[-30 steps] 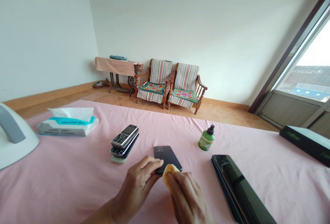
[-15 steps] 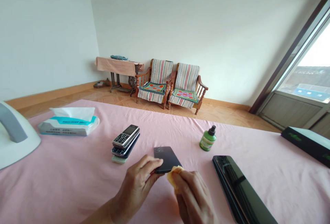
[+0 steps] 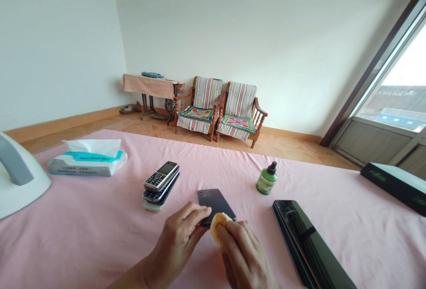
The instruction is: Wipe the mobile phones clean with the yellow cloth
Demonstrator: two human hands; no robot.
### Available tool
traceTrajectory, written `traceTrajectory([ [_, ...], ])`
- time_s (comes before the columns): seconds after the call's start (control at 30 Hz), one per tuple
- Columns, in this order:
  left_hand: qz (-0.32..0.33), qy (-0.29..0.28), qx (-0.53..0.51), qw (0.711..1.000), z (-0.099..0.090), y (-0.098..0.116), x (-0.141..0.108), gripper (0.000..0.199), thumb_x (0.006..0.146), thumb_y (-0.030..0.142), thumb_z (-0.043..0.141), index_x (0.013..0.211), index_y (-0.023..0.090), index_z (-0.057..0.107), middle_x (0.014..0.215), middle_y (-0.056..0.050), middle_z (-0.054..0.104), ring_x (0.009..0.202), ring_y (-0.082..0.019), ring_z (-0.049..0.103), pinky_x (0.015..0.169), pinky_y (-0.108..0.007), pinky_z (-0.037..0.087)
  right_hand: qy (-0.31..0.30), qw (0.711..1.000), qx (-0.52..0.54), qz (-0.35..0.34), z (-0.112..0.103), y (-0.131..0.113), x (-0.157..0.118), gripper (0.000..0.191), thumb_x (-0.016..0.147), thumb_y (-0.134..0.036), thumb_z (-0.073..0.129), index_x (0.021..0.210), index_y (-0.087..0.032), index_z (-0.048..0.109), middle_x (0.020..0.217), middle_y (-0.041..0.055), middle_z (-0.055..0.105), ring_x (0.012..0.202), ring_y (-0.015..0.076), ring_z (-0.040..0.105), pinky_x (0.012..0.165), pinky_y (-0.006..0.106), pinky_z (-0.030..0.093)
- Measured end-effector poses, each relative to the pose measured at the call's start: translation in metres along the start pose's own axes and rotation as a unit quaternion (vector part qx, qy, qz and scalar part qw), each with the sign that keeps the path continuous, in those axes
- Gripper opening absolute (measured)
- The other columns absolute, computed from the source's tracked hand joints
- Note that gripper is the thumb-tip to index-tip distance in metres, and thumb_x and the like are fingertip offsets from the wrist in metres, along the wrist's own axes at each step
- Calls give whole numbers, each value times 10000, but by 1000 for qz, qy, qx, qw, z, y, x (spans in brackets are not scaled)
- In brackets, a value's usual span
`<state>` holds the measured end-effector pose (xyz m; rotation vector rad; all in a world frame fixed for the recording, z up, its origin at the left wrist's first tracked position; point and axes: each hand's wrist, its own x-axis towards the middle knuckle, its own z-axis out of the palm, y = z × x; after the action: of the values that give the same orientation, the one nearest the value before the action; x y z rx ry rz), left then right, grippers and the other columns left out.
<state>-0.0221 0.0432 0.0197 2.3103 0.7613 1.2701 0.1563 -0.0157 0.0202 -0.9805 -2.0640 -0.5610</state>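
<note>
A dark smartphone (image 3: 215, 201) is held back side up, its camera corner at the far left. My left hand (image 3: 178, 240) grips its near left edge between thumb and fingers. Pinched in my right hand (image 3: 244, 249) is a yellow cloth (image 3: 219, 227), which lies against the near end of the phone. Left of the hands is a stack of old keypad phones (image 3: 162, 184). A green spray bottle (image 3: 267, 179) with a black top stands beyond my right hand, and several dark flat devices (image 3: 309, 240) are piled to its right.
Everything lies on a pink cloth (image 3: 109, 218). A tissue pack (image 3: 88, 160) and a white, grey-handled object (image 3: 21, 178) are at the left. A black box (image 3: 396, 187) sits at the right edge. Beyond are two wooden armchairs (image 3: 238, 111) and a covered sewing table (image 3: 149, 85).
My right hand has moved the yellow cloth slightly left along the phone's near end. My left hand keeps its grip on the phone. The view has shifted a little.
</note>
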Motion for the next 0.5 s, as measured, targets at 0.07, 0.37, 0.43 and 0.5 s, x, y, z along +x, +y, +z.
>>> traceTrajectory([
  [0.07,-2,-6,-6,1000,0,3,1,212,942,168,492,1123,226,587,948,-39,633,858,-158,651,758,-212,535,-13,999,2,-33,1,-2,4,300,895,-75,474,1172,-70,589,964,143,688,804,200,640,719,304,563],
  [0.37,13,-12,4,1000,-1,2,0,219,942,155,477,1123,215,585,960,-45,634,887,-156,651,786,-201,530,-10,999,0,-45,1,-2,3,279,889,-67,495,1144,-48,605,967,166,686,804,207,648,705,309,564],
  [0.43,11,-24,5,1000,-1,0,-2,225,949,153,462,1129,217,580,968,-46,632,893,-156,650,789,-202,531,-4,999,17,-47,1,-4,3,271,880,-65,509,1131,-60,610,934,148,687,785,198,649,703,297,563],
  [0.5,11,-41,7,999,-1,-1,-4,231,957,157,454,1149,216,567,979,-49,627,904,-158,647,801,-211,532,-3,999,45,-15,-2,-3,2,266,879,-69,506,1121,-92,614,894,121,676,765,184,645,706,277,559],
])
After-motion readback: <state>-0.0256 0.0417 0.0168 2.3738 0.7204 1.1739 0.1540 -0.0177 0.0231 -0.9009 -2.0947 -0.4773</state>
